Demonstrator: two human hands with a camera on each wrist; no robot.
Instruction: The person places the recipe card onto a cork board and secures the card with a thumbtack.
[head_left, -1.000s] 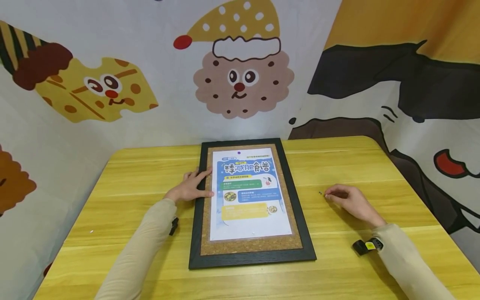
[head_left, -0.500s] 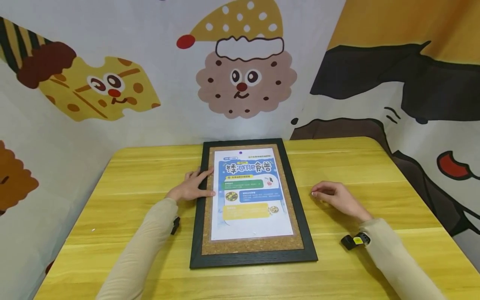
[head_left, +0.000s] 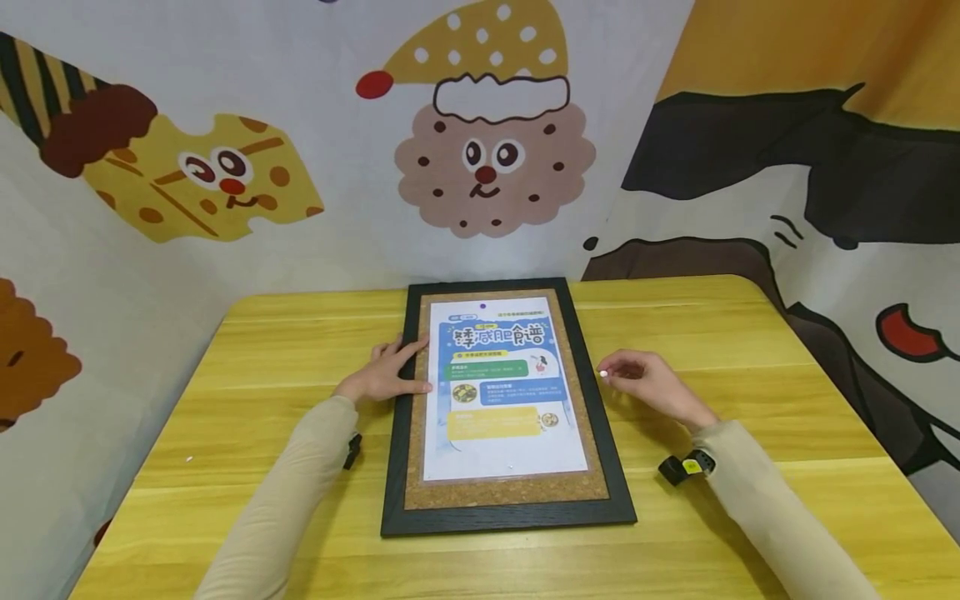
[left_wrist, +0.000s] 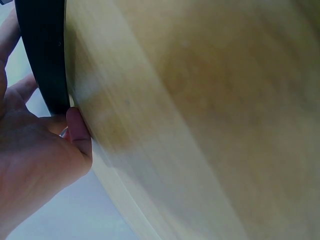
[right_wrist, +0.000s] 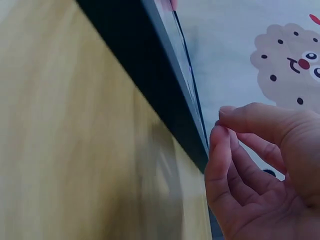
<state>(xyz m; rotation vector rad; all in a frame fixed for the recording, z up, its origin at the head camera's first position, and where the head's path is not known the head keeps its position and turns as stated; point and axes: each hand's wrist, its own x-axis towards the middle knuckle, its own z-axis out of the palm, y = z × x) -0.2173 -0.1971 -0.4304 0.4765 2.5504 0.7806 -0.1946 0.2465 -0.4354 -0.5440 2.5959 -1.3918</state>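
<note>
A printed sheet (head_left: 504, 454) lies on a cork board (head_left: 495, 495) with a black frame (head_left: 510, 517). A purple pin (head_left: 483, 307) sits at the sheet's top. My left hand (head_left: 381, 375) rests over the frame's left side, fingers spread, tips reaching the sheet's edge; the left wrist view shows this hand (left_wrist: 40, 150) at the frame's border (left_wrist: 46, 55). Just off the frame's right side, my right hand (head_left: 660, 385) pinches a small white object (head_left: 603, 373) between thumb and forefinger. In the right wrist view, the pinching hand (right_wrist: 265, 165) mostly hides it.
The wooden table (head_left: 765, 367) extends on both sides of the frame. A tiny white bit (head_left: 189, 458) lies on its left part. Behind stands a cloth backdrop (head_left: 337, 125) with cartoon prints.
My right hand has moved left from the table toward the frame, with the small white object now showing at its fingertips. The left hand stays on the frame.
</note>
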